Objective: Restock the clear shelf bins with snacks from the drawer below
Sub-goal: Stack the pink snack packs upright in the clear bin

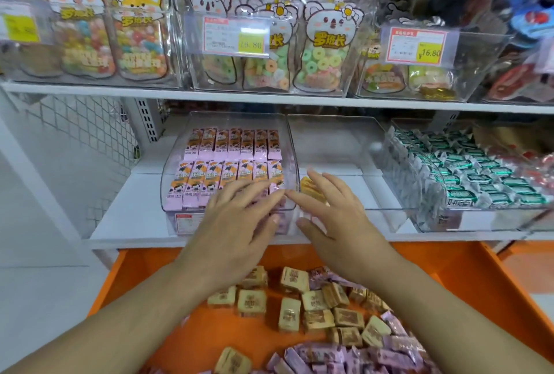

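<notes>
Two neat rows of pink snack packs (230,161) fill the left clear bin (168,176) on the lower shelf. My left hand (236,224) lies flat on the front packs, fingers straight. To its right, the middle clear bin (353,146) holds one yellow-tan snack (310,186) near its front left corner. My right hand (332,212) reaches over that bin's front edge with fingers spread, touching the yellow-tan snack. Below, the open orange drawer (467,277) holds several loose tan snacks (299,301) and purple-wrapped snacks (359,355).
A right-hand clear bin (404,182) is packed with green-and-silver candies (467,176). The upper shelf (269,99) carries clear bins of gummy bags with price tags (236,36). White wire mesh (84,134) closes the shelf's left side.
</notes>
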Tool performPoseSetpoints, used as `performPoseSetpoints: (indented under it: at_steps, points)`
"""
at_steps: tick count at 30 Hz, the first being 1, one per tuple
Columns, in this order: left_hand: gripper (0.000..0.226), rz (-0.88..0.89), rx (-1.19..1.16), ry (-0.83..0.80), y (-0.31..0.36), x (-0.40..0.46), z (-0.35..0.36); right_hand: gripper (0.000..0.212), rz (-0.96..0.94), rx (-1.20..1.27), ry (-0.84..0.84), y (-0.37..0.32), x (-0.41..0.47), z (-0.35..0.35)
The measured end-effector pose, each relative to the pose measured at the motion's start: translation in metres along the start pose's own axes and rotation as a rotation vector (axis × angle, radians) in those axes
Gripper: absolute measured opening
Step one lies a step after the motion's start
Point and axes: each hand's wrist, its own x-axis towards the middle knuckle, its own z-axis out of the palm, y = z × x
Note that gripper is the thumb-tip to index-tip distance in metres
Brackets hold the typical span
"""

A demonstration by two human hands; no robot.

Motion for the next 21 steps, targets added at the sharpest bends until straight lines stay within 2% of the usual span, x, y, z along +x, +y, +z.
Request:
performPoseSetpoints:
  at_steps: [4, 8, 10, 14, 18, 21]
  points:
    - [0.050, 0.068, -0.088, -0.028, 0.021, -0.018, 0.024, 0.047, 0.015, 0.058, -0.018, 0.018, -0.037, -0.003]
    - [0.056, 0.060, -0.083, -0.237, 0.036, -0.042, 0.085, 0.043, 0.152, 0.050, -0.132, 0.052, -0.074, 0.023]
    - [0.050, 0.033, -0.104, -0.367, 0.040, -0.057, 0.117, 0.042, 0.247, 0.024, -0.239, 0.069, -0.090, 0.041]
    - [0.049, 0.060, -0.094, -0.507, 0.046, -0.079, 0.171, 0.038, 0.384, -0.021, -0.494, 0.099, -0.122, 0.075]
    - [0.051, -0.001, -0.168, -0.660, 0.036, -0.095, 0.219, 0.044, 0.417, -0.023, -0.741, 0.118, -0.140, 0.107]
    - [0.052, -0.010, -0.203, -0.761, 0.030, -0.100, 0.248, 0.048, 0.434, -0.012, -0.836, 0.126, -0.143, 0.132]
